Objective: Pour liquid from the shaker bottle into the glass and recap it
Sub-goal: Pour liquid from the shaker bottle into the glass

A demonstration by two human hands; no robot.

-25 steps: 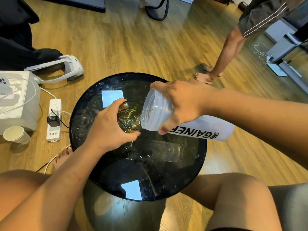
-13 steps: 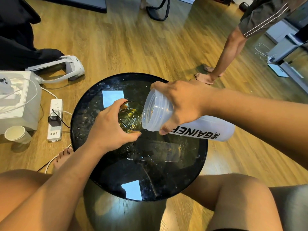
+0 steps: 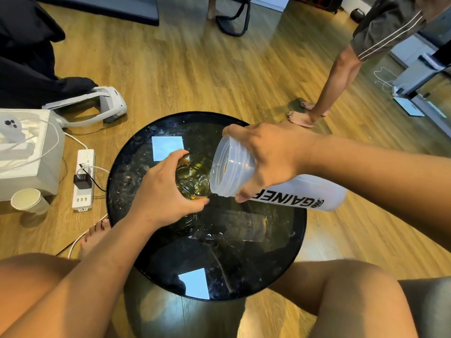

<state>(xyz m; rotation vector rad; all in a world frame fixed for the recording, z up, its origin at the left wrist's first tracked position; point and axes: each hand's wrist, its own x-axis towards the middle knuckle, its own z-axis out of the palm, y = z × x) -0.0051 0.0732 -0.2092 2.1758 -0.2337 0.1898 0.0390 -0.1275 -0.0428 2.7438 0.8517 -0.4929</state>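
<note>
Little differs from half a second ago: the right hand (image 3: 271, 159) still clasps the shaker bottle (image 3: 256, 181) over the table (image 3: 280, 252), nearly horizontal (mouth left, base right), lip above the glass (image 3: 195, 176) wrapped by the left hand (image 3: 161, 191).

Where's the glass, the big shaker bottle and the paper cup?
glass (image 3: 195, 178), head view, inside of its open bowl.
shaker bottle (image 3: 314, 193), head view, white side by its lettering.
paper cup (image 3: 25, 200), head view, its open mouth.

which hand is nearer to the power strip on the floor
Left. The left hand grips the glass on the table side facing the power strip; the right hand holds the tilted bottle farther away, beyond the glass.
</note>
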